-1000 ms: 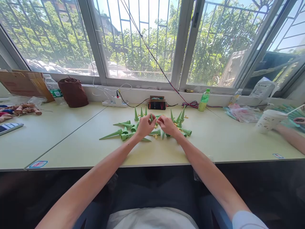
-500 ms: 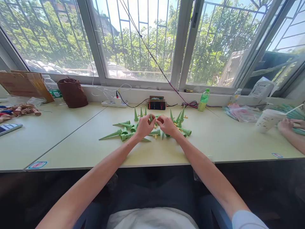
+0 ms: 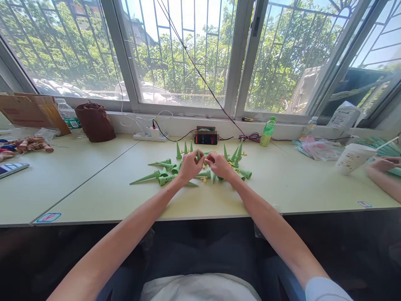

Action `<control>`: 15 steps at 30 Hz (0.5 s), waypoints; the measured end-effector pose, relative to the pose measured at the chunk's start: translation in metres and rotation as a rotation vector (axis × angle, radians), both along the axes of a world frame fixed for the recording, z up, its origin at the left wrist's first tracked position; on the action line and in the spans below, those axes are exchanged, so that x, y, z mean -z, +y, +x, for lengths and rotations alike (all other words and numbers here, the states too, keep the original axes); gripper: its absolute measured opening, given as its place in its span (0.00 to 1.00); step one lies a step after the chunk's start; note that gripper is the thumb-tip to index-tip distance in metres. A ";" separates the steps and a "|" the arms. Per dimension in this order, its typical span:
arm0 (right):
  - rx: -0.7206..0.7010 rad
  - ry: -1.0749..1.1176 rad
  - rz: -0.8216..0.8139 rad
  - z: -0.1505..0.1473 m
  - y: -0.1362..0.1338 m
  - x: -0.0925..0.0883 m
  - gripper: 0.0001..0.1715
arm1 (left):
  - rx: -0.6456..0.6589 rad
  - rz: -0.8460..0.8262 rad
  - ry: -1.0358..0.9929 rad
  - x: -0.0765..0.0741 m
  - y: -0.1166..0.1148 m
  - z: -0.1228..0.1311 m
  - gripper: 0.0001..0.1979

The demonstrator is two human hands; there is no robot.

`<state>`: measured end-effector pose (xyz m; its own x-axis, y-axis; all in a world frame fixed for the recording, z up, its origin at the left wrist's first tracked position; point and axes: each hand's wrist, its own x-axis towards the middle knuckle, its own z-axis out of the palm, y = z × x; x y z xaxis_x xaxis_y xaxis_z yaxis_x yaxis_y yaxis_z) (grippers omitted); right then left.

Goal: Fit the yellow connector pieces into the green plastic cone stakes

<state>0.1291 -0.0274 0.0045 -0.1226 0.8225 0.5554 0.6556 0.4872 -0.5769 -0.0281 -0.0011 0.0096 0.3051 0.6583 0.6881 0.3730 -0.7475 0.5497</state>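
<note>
My left hand (image 3: 191, 164) is closed around a green plastic watering spike (image 3: 198, 155), whose pointed tip shows above the fingers. Meeting it fingertip to fingertip, my right hand (image 3: 219, 164) pinches what looks like a small yellow valve, mostly hidden by the fingers. Around both hands are several more green cone-shaped spikes: some stand upright, such as the green spike (image 3: 239, 154) at the right, and others lie on their sides, like the green spike (image 3: 145, 177) at the left. Small yellow valves (image 3: 205, 179) lie among them on the pale table (image 3: 200, 205).
A phone (image 3: 206, 137) leans at the back beside a power strip (image 3: 150, 136) and cables. A green bottle (image 3: 267, 132) stands behind, right. On the left is a brown bag (image 3: 95, 122); on the right, a white cup (image 3: 354, 159) near another person's hand (image 3: 380, 165).
Almost nothing differs. Both hands keep the same place and grip, with only slight finger movement. The other person's hand at the right edge has shifted a little.
</note>
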 end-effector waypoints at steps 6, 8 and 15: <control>-0.005 -0.019 -0.015 0.001 0.001 0.001 0.07 | -0.004 -0.003 0.009 -0.002 -0.002 -0.001 0.06; 0.000 -0.029 -0.018 0.001 0.001 0.001 0.08 | -0.004 -0.003 0.010 -0.002 -0.002 -0.001 0.06; 0.002 -0.039 -0.032 0.000 -0.001 -0.001 0.09 | -0.003 -0.009 0.003 -0.002 -0.002 -0.001 0.06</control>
<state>0.1296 -0.0286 0.0052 -0.1415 0.8403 0.5234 0.6788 0.4672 -0.5666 -0.0292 -0.0034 0.0113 0.3048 0.6652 0.6816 0.3767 -0.7415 0.5552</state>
